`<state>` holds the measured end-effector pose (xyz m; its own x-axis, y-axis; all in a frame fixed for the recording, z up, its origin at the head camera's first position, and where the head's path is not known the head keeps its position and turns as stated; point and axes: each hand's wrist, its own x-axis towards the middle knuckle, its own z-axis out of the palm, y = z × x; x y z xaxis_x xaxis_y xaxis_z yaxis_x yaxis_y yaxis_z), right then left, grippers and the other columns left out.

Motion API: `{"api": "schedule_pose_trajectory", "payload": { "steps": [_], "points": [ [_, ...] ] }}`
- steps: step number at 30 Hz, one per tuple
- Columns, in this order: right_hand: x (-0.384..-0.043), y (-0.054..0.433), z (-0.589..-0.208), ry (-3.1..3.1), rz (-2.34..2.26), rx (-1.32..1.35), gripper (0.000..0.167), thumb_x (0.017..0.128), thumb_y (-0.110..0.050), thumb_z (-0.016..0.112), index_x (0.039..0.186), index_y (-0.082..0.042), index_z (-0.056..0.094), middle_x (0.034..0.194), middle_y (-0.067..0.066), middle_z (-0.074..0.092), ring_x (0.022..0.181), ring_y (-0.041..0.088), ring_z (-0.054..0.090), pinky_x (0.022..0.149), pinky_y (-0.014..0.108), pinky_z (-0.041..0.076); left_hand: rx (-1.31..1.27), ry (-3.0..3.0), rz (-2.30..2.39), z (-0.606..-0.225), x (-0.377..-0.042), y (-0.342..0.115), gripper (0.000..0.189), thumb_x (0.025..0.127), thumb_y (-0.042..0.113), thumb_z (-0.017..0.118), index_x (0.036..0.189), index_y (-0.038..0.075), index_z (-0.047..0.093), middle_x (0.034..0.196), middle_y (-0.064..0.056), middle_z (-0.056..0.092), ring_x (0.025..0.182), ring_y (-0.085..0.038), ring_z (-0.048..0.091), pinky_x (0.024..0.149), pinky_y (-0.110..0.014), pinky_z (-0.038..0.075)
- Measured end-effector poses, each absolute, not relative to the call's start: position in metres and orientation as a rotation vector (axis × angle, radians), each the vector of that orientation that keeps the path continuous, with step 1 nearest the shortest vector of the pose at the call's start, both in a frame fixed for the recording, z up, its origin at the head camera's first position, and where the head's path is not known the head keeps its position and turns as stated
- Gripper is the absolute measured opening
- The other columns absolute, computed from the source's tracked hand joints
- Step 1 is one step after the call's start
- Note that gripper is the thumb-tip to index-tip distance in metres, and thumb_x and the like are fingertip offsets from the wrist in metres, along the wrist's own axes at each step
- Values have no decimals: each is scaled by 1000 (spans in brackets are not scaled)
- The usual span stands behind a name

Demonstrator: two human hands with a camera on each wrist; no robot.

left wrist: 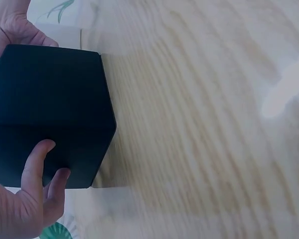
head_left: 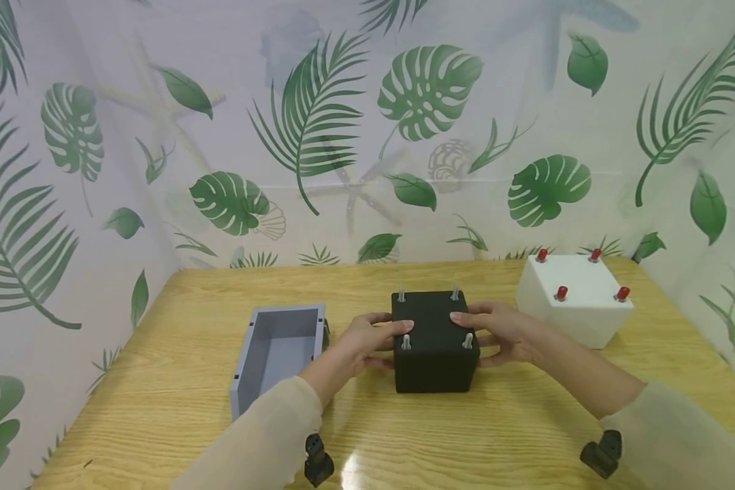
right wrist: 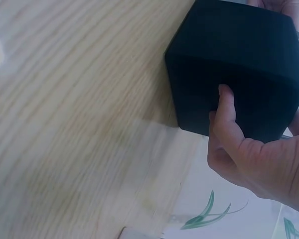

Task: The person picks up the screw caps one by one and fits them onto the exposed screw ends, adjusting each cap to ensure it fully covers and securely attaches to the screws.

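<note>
Between both hands is a black box (head_left: 435, 371), with metal bolts (head_left: 407, 342) standing up at the corners of its top. My left hand (head_left: 370, 339) holds its left side, thumb over the top near one bolt. On the opposite side, my right hand (head_left: 503, 332) grips the box the same way, its thumb on the top's right edge. In the left wrist view the left fingers (left wrist: 35, 172) press a side face of the black box (left wrist: 45, 94). The right wrist view has the right hand (right wrist: 259, 159) against another face.
A grey open bin (head_left: 288, 309) sits left of the black box, partly behind the left forearm. To the right stands a white box (head_left: 572, 286) with red-capped posts (head_left: 561, 292) on top. All rest on a wooden table (head_left: 177, 381) before a leaf-patterned cloth (head_left: 355, 150).
</note>
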<state>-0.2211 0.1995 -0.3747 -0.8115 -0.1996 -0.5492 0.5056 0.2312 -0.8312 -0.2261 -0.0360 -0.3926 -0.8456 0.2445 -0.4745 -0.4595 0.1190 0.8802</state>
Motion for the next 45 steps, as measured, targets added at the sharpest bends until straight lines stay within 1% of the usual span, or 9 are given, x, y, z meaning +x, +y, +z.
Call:
{"api": "schedule_pose_trajectory", "payload": {
  "steps": [5,11,19,26,30,35,40,41,45],
  "points": [
    [-215,200,-375,1948,-1629,288,81,87,-40,67,145,-2,25,129,14,48,113,31,52,75,43,55,-188,1879,1792,-393,-220,-37,74,83,30,74,143,7,37,124,-15,60,112,-31,60,76,-45,57],
    [-208,199,-372,1927,-1631,285,80,87,-39,67,145,-3,25,136,17,44,115,32,53,78,47,55,-180,1887,1798,-395,-212,-37,75,83,30,74,143,5,37,120,-15,62,111,-31,61,76,-46,57],
    [-198,197,-371,1918,-1615,276,76,88,-36,66,144,-2,26,133,16,45,111,31,53,74,45,55,-183,1886,1810,-396,-200,-39,76,82,29,74,142,3,36,119,-15,61,107,-29,62,75,-47,57],
    [-189,196,-370,1901,-1607,298,80,88,-34,67,144,-1,21,138,20,39,115,35,49,75,48,55,-169,1892,1824,-395,-186,-41,77,82,29,75,142,2,36,124,-17,56,105,-28,63,72,-46,58],
    [-184,196,-370,1882,-1620,301,79,88,-34,66,144,-1,21,133,18,44,112,32,53,76,49,55,-162,1903,1827,-395,-180,-42,77,82,29,75,142,1,35,126,-19,54,104,-29,64,70,-46,58],
    [-175,195,-371,1866,-1651,282,76,88,-33,67,142,-2,24,120,11,56,100,23,60,75,47,55,-145,1904,1817,-394,-172,-45,76,83,29,74,142,1,34,127,-18,52,104,-29,63,70,-46,58],
    [-165,193,-371,1858,-1668,271,72,88,-31,66,140,-2,25,107,7,62,93,20,62,72,45,55,-139,1896,1812,-395,-164,-46,72,82,27,74,139,1,38,117,-15,57,98,-25,64,68,-46,58],
    [-163,193,-370,1859,-1665,269,72,89,-31,66,140,-2,25,107,7,62,93,20,62,72,45,55,-139,1895,1811,-395,-162,-47,71,82,27,74,139,1,39,115,-15,57,97,-25,65,68,-45,58],
    [-157,192,-370,1871,-1640,263,75,90,-33,64,142,0,21,112,10,60,98,22,60,72,47,54,-141,1892,1803,-395,-156,-49,72,82,28,75,139,1,39,115,-15,56,98,-24,64,68,-45,58]
  ]
}}
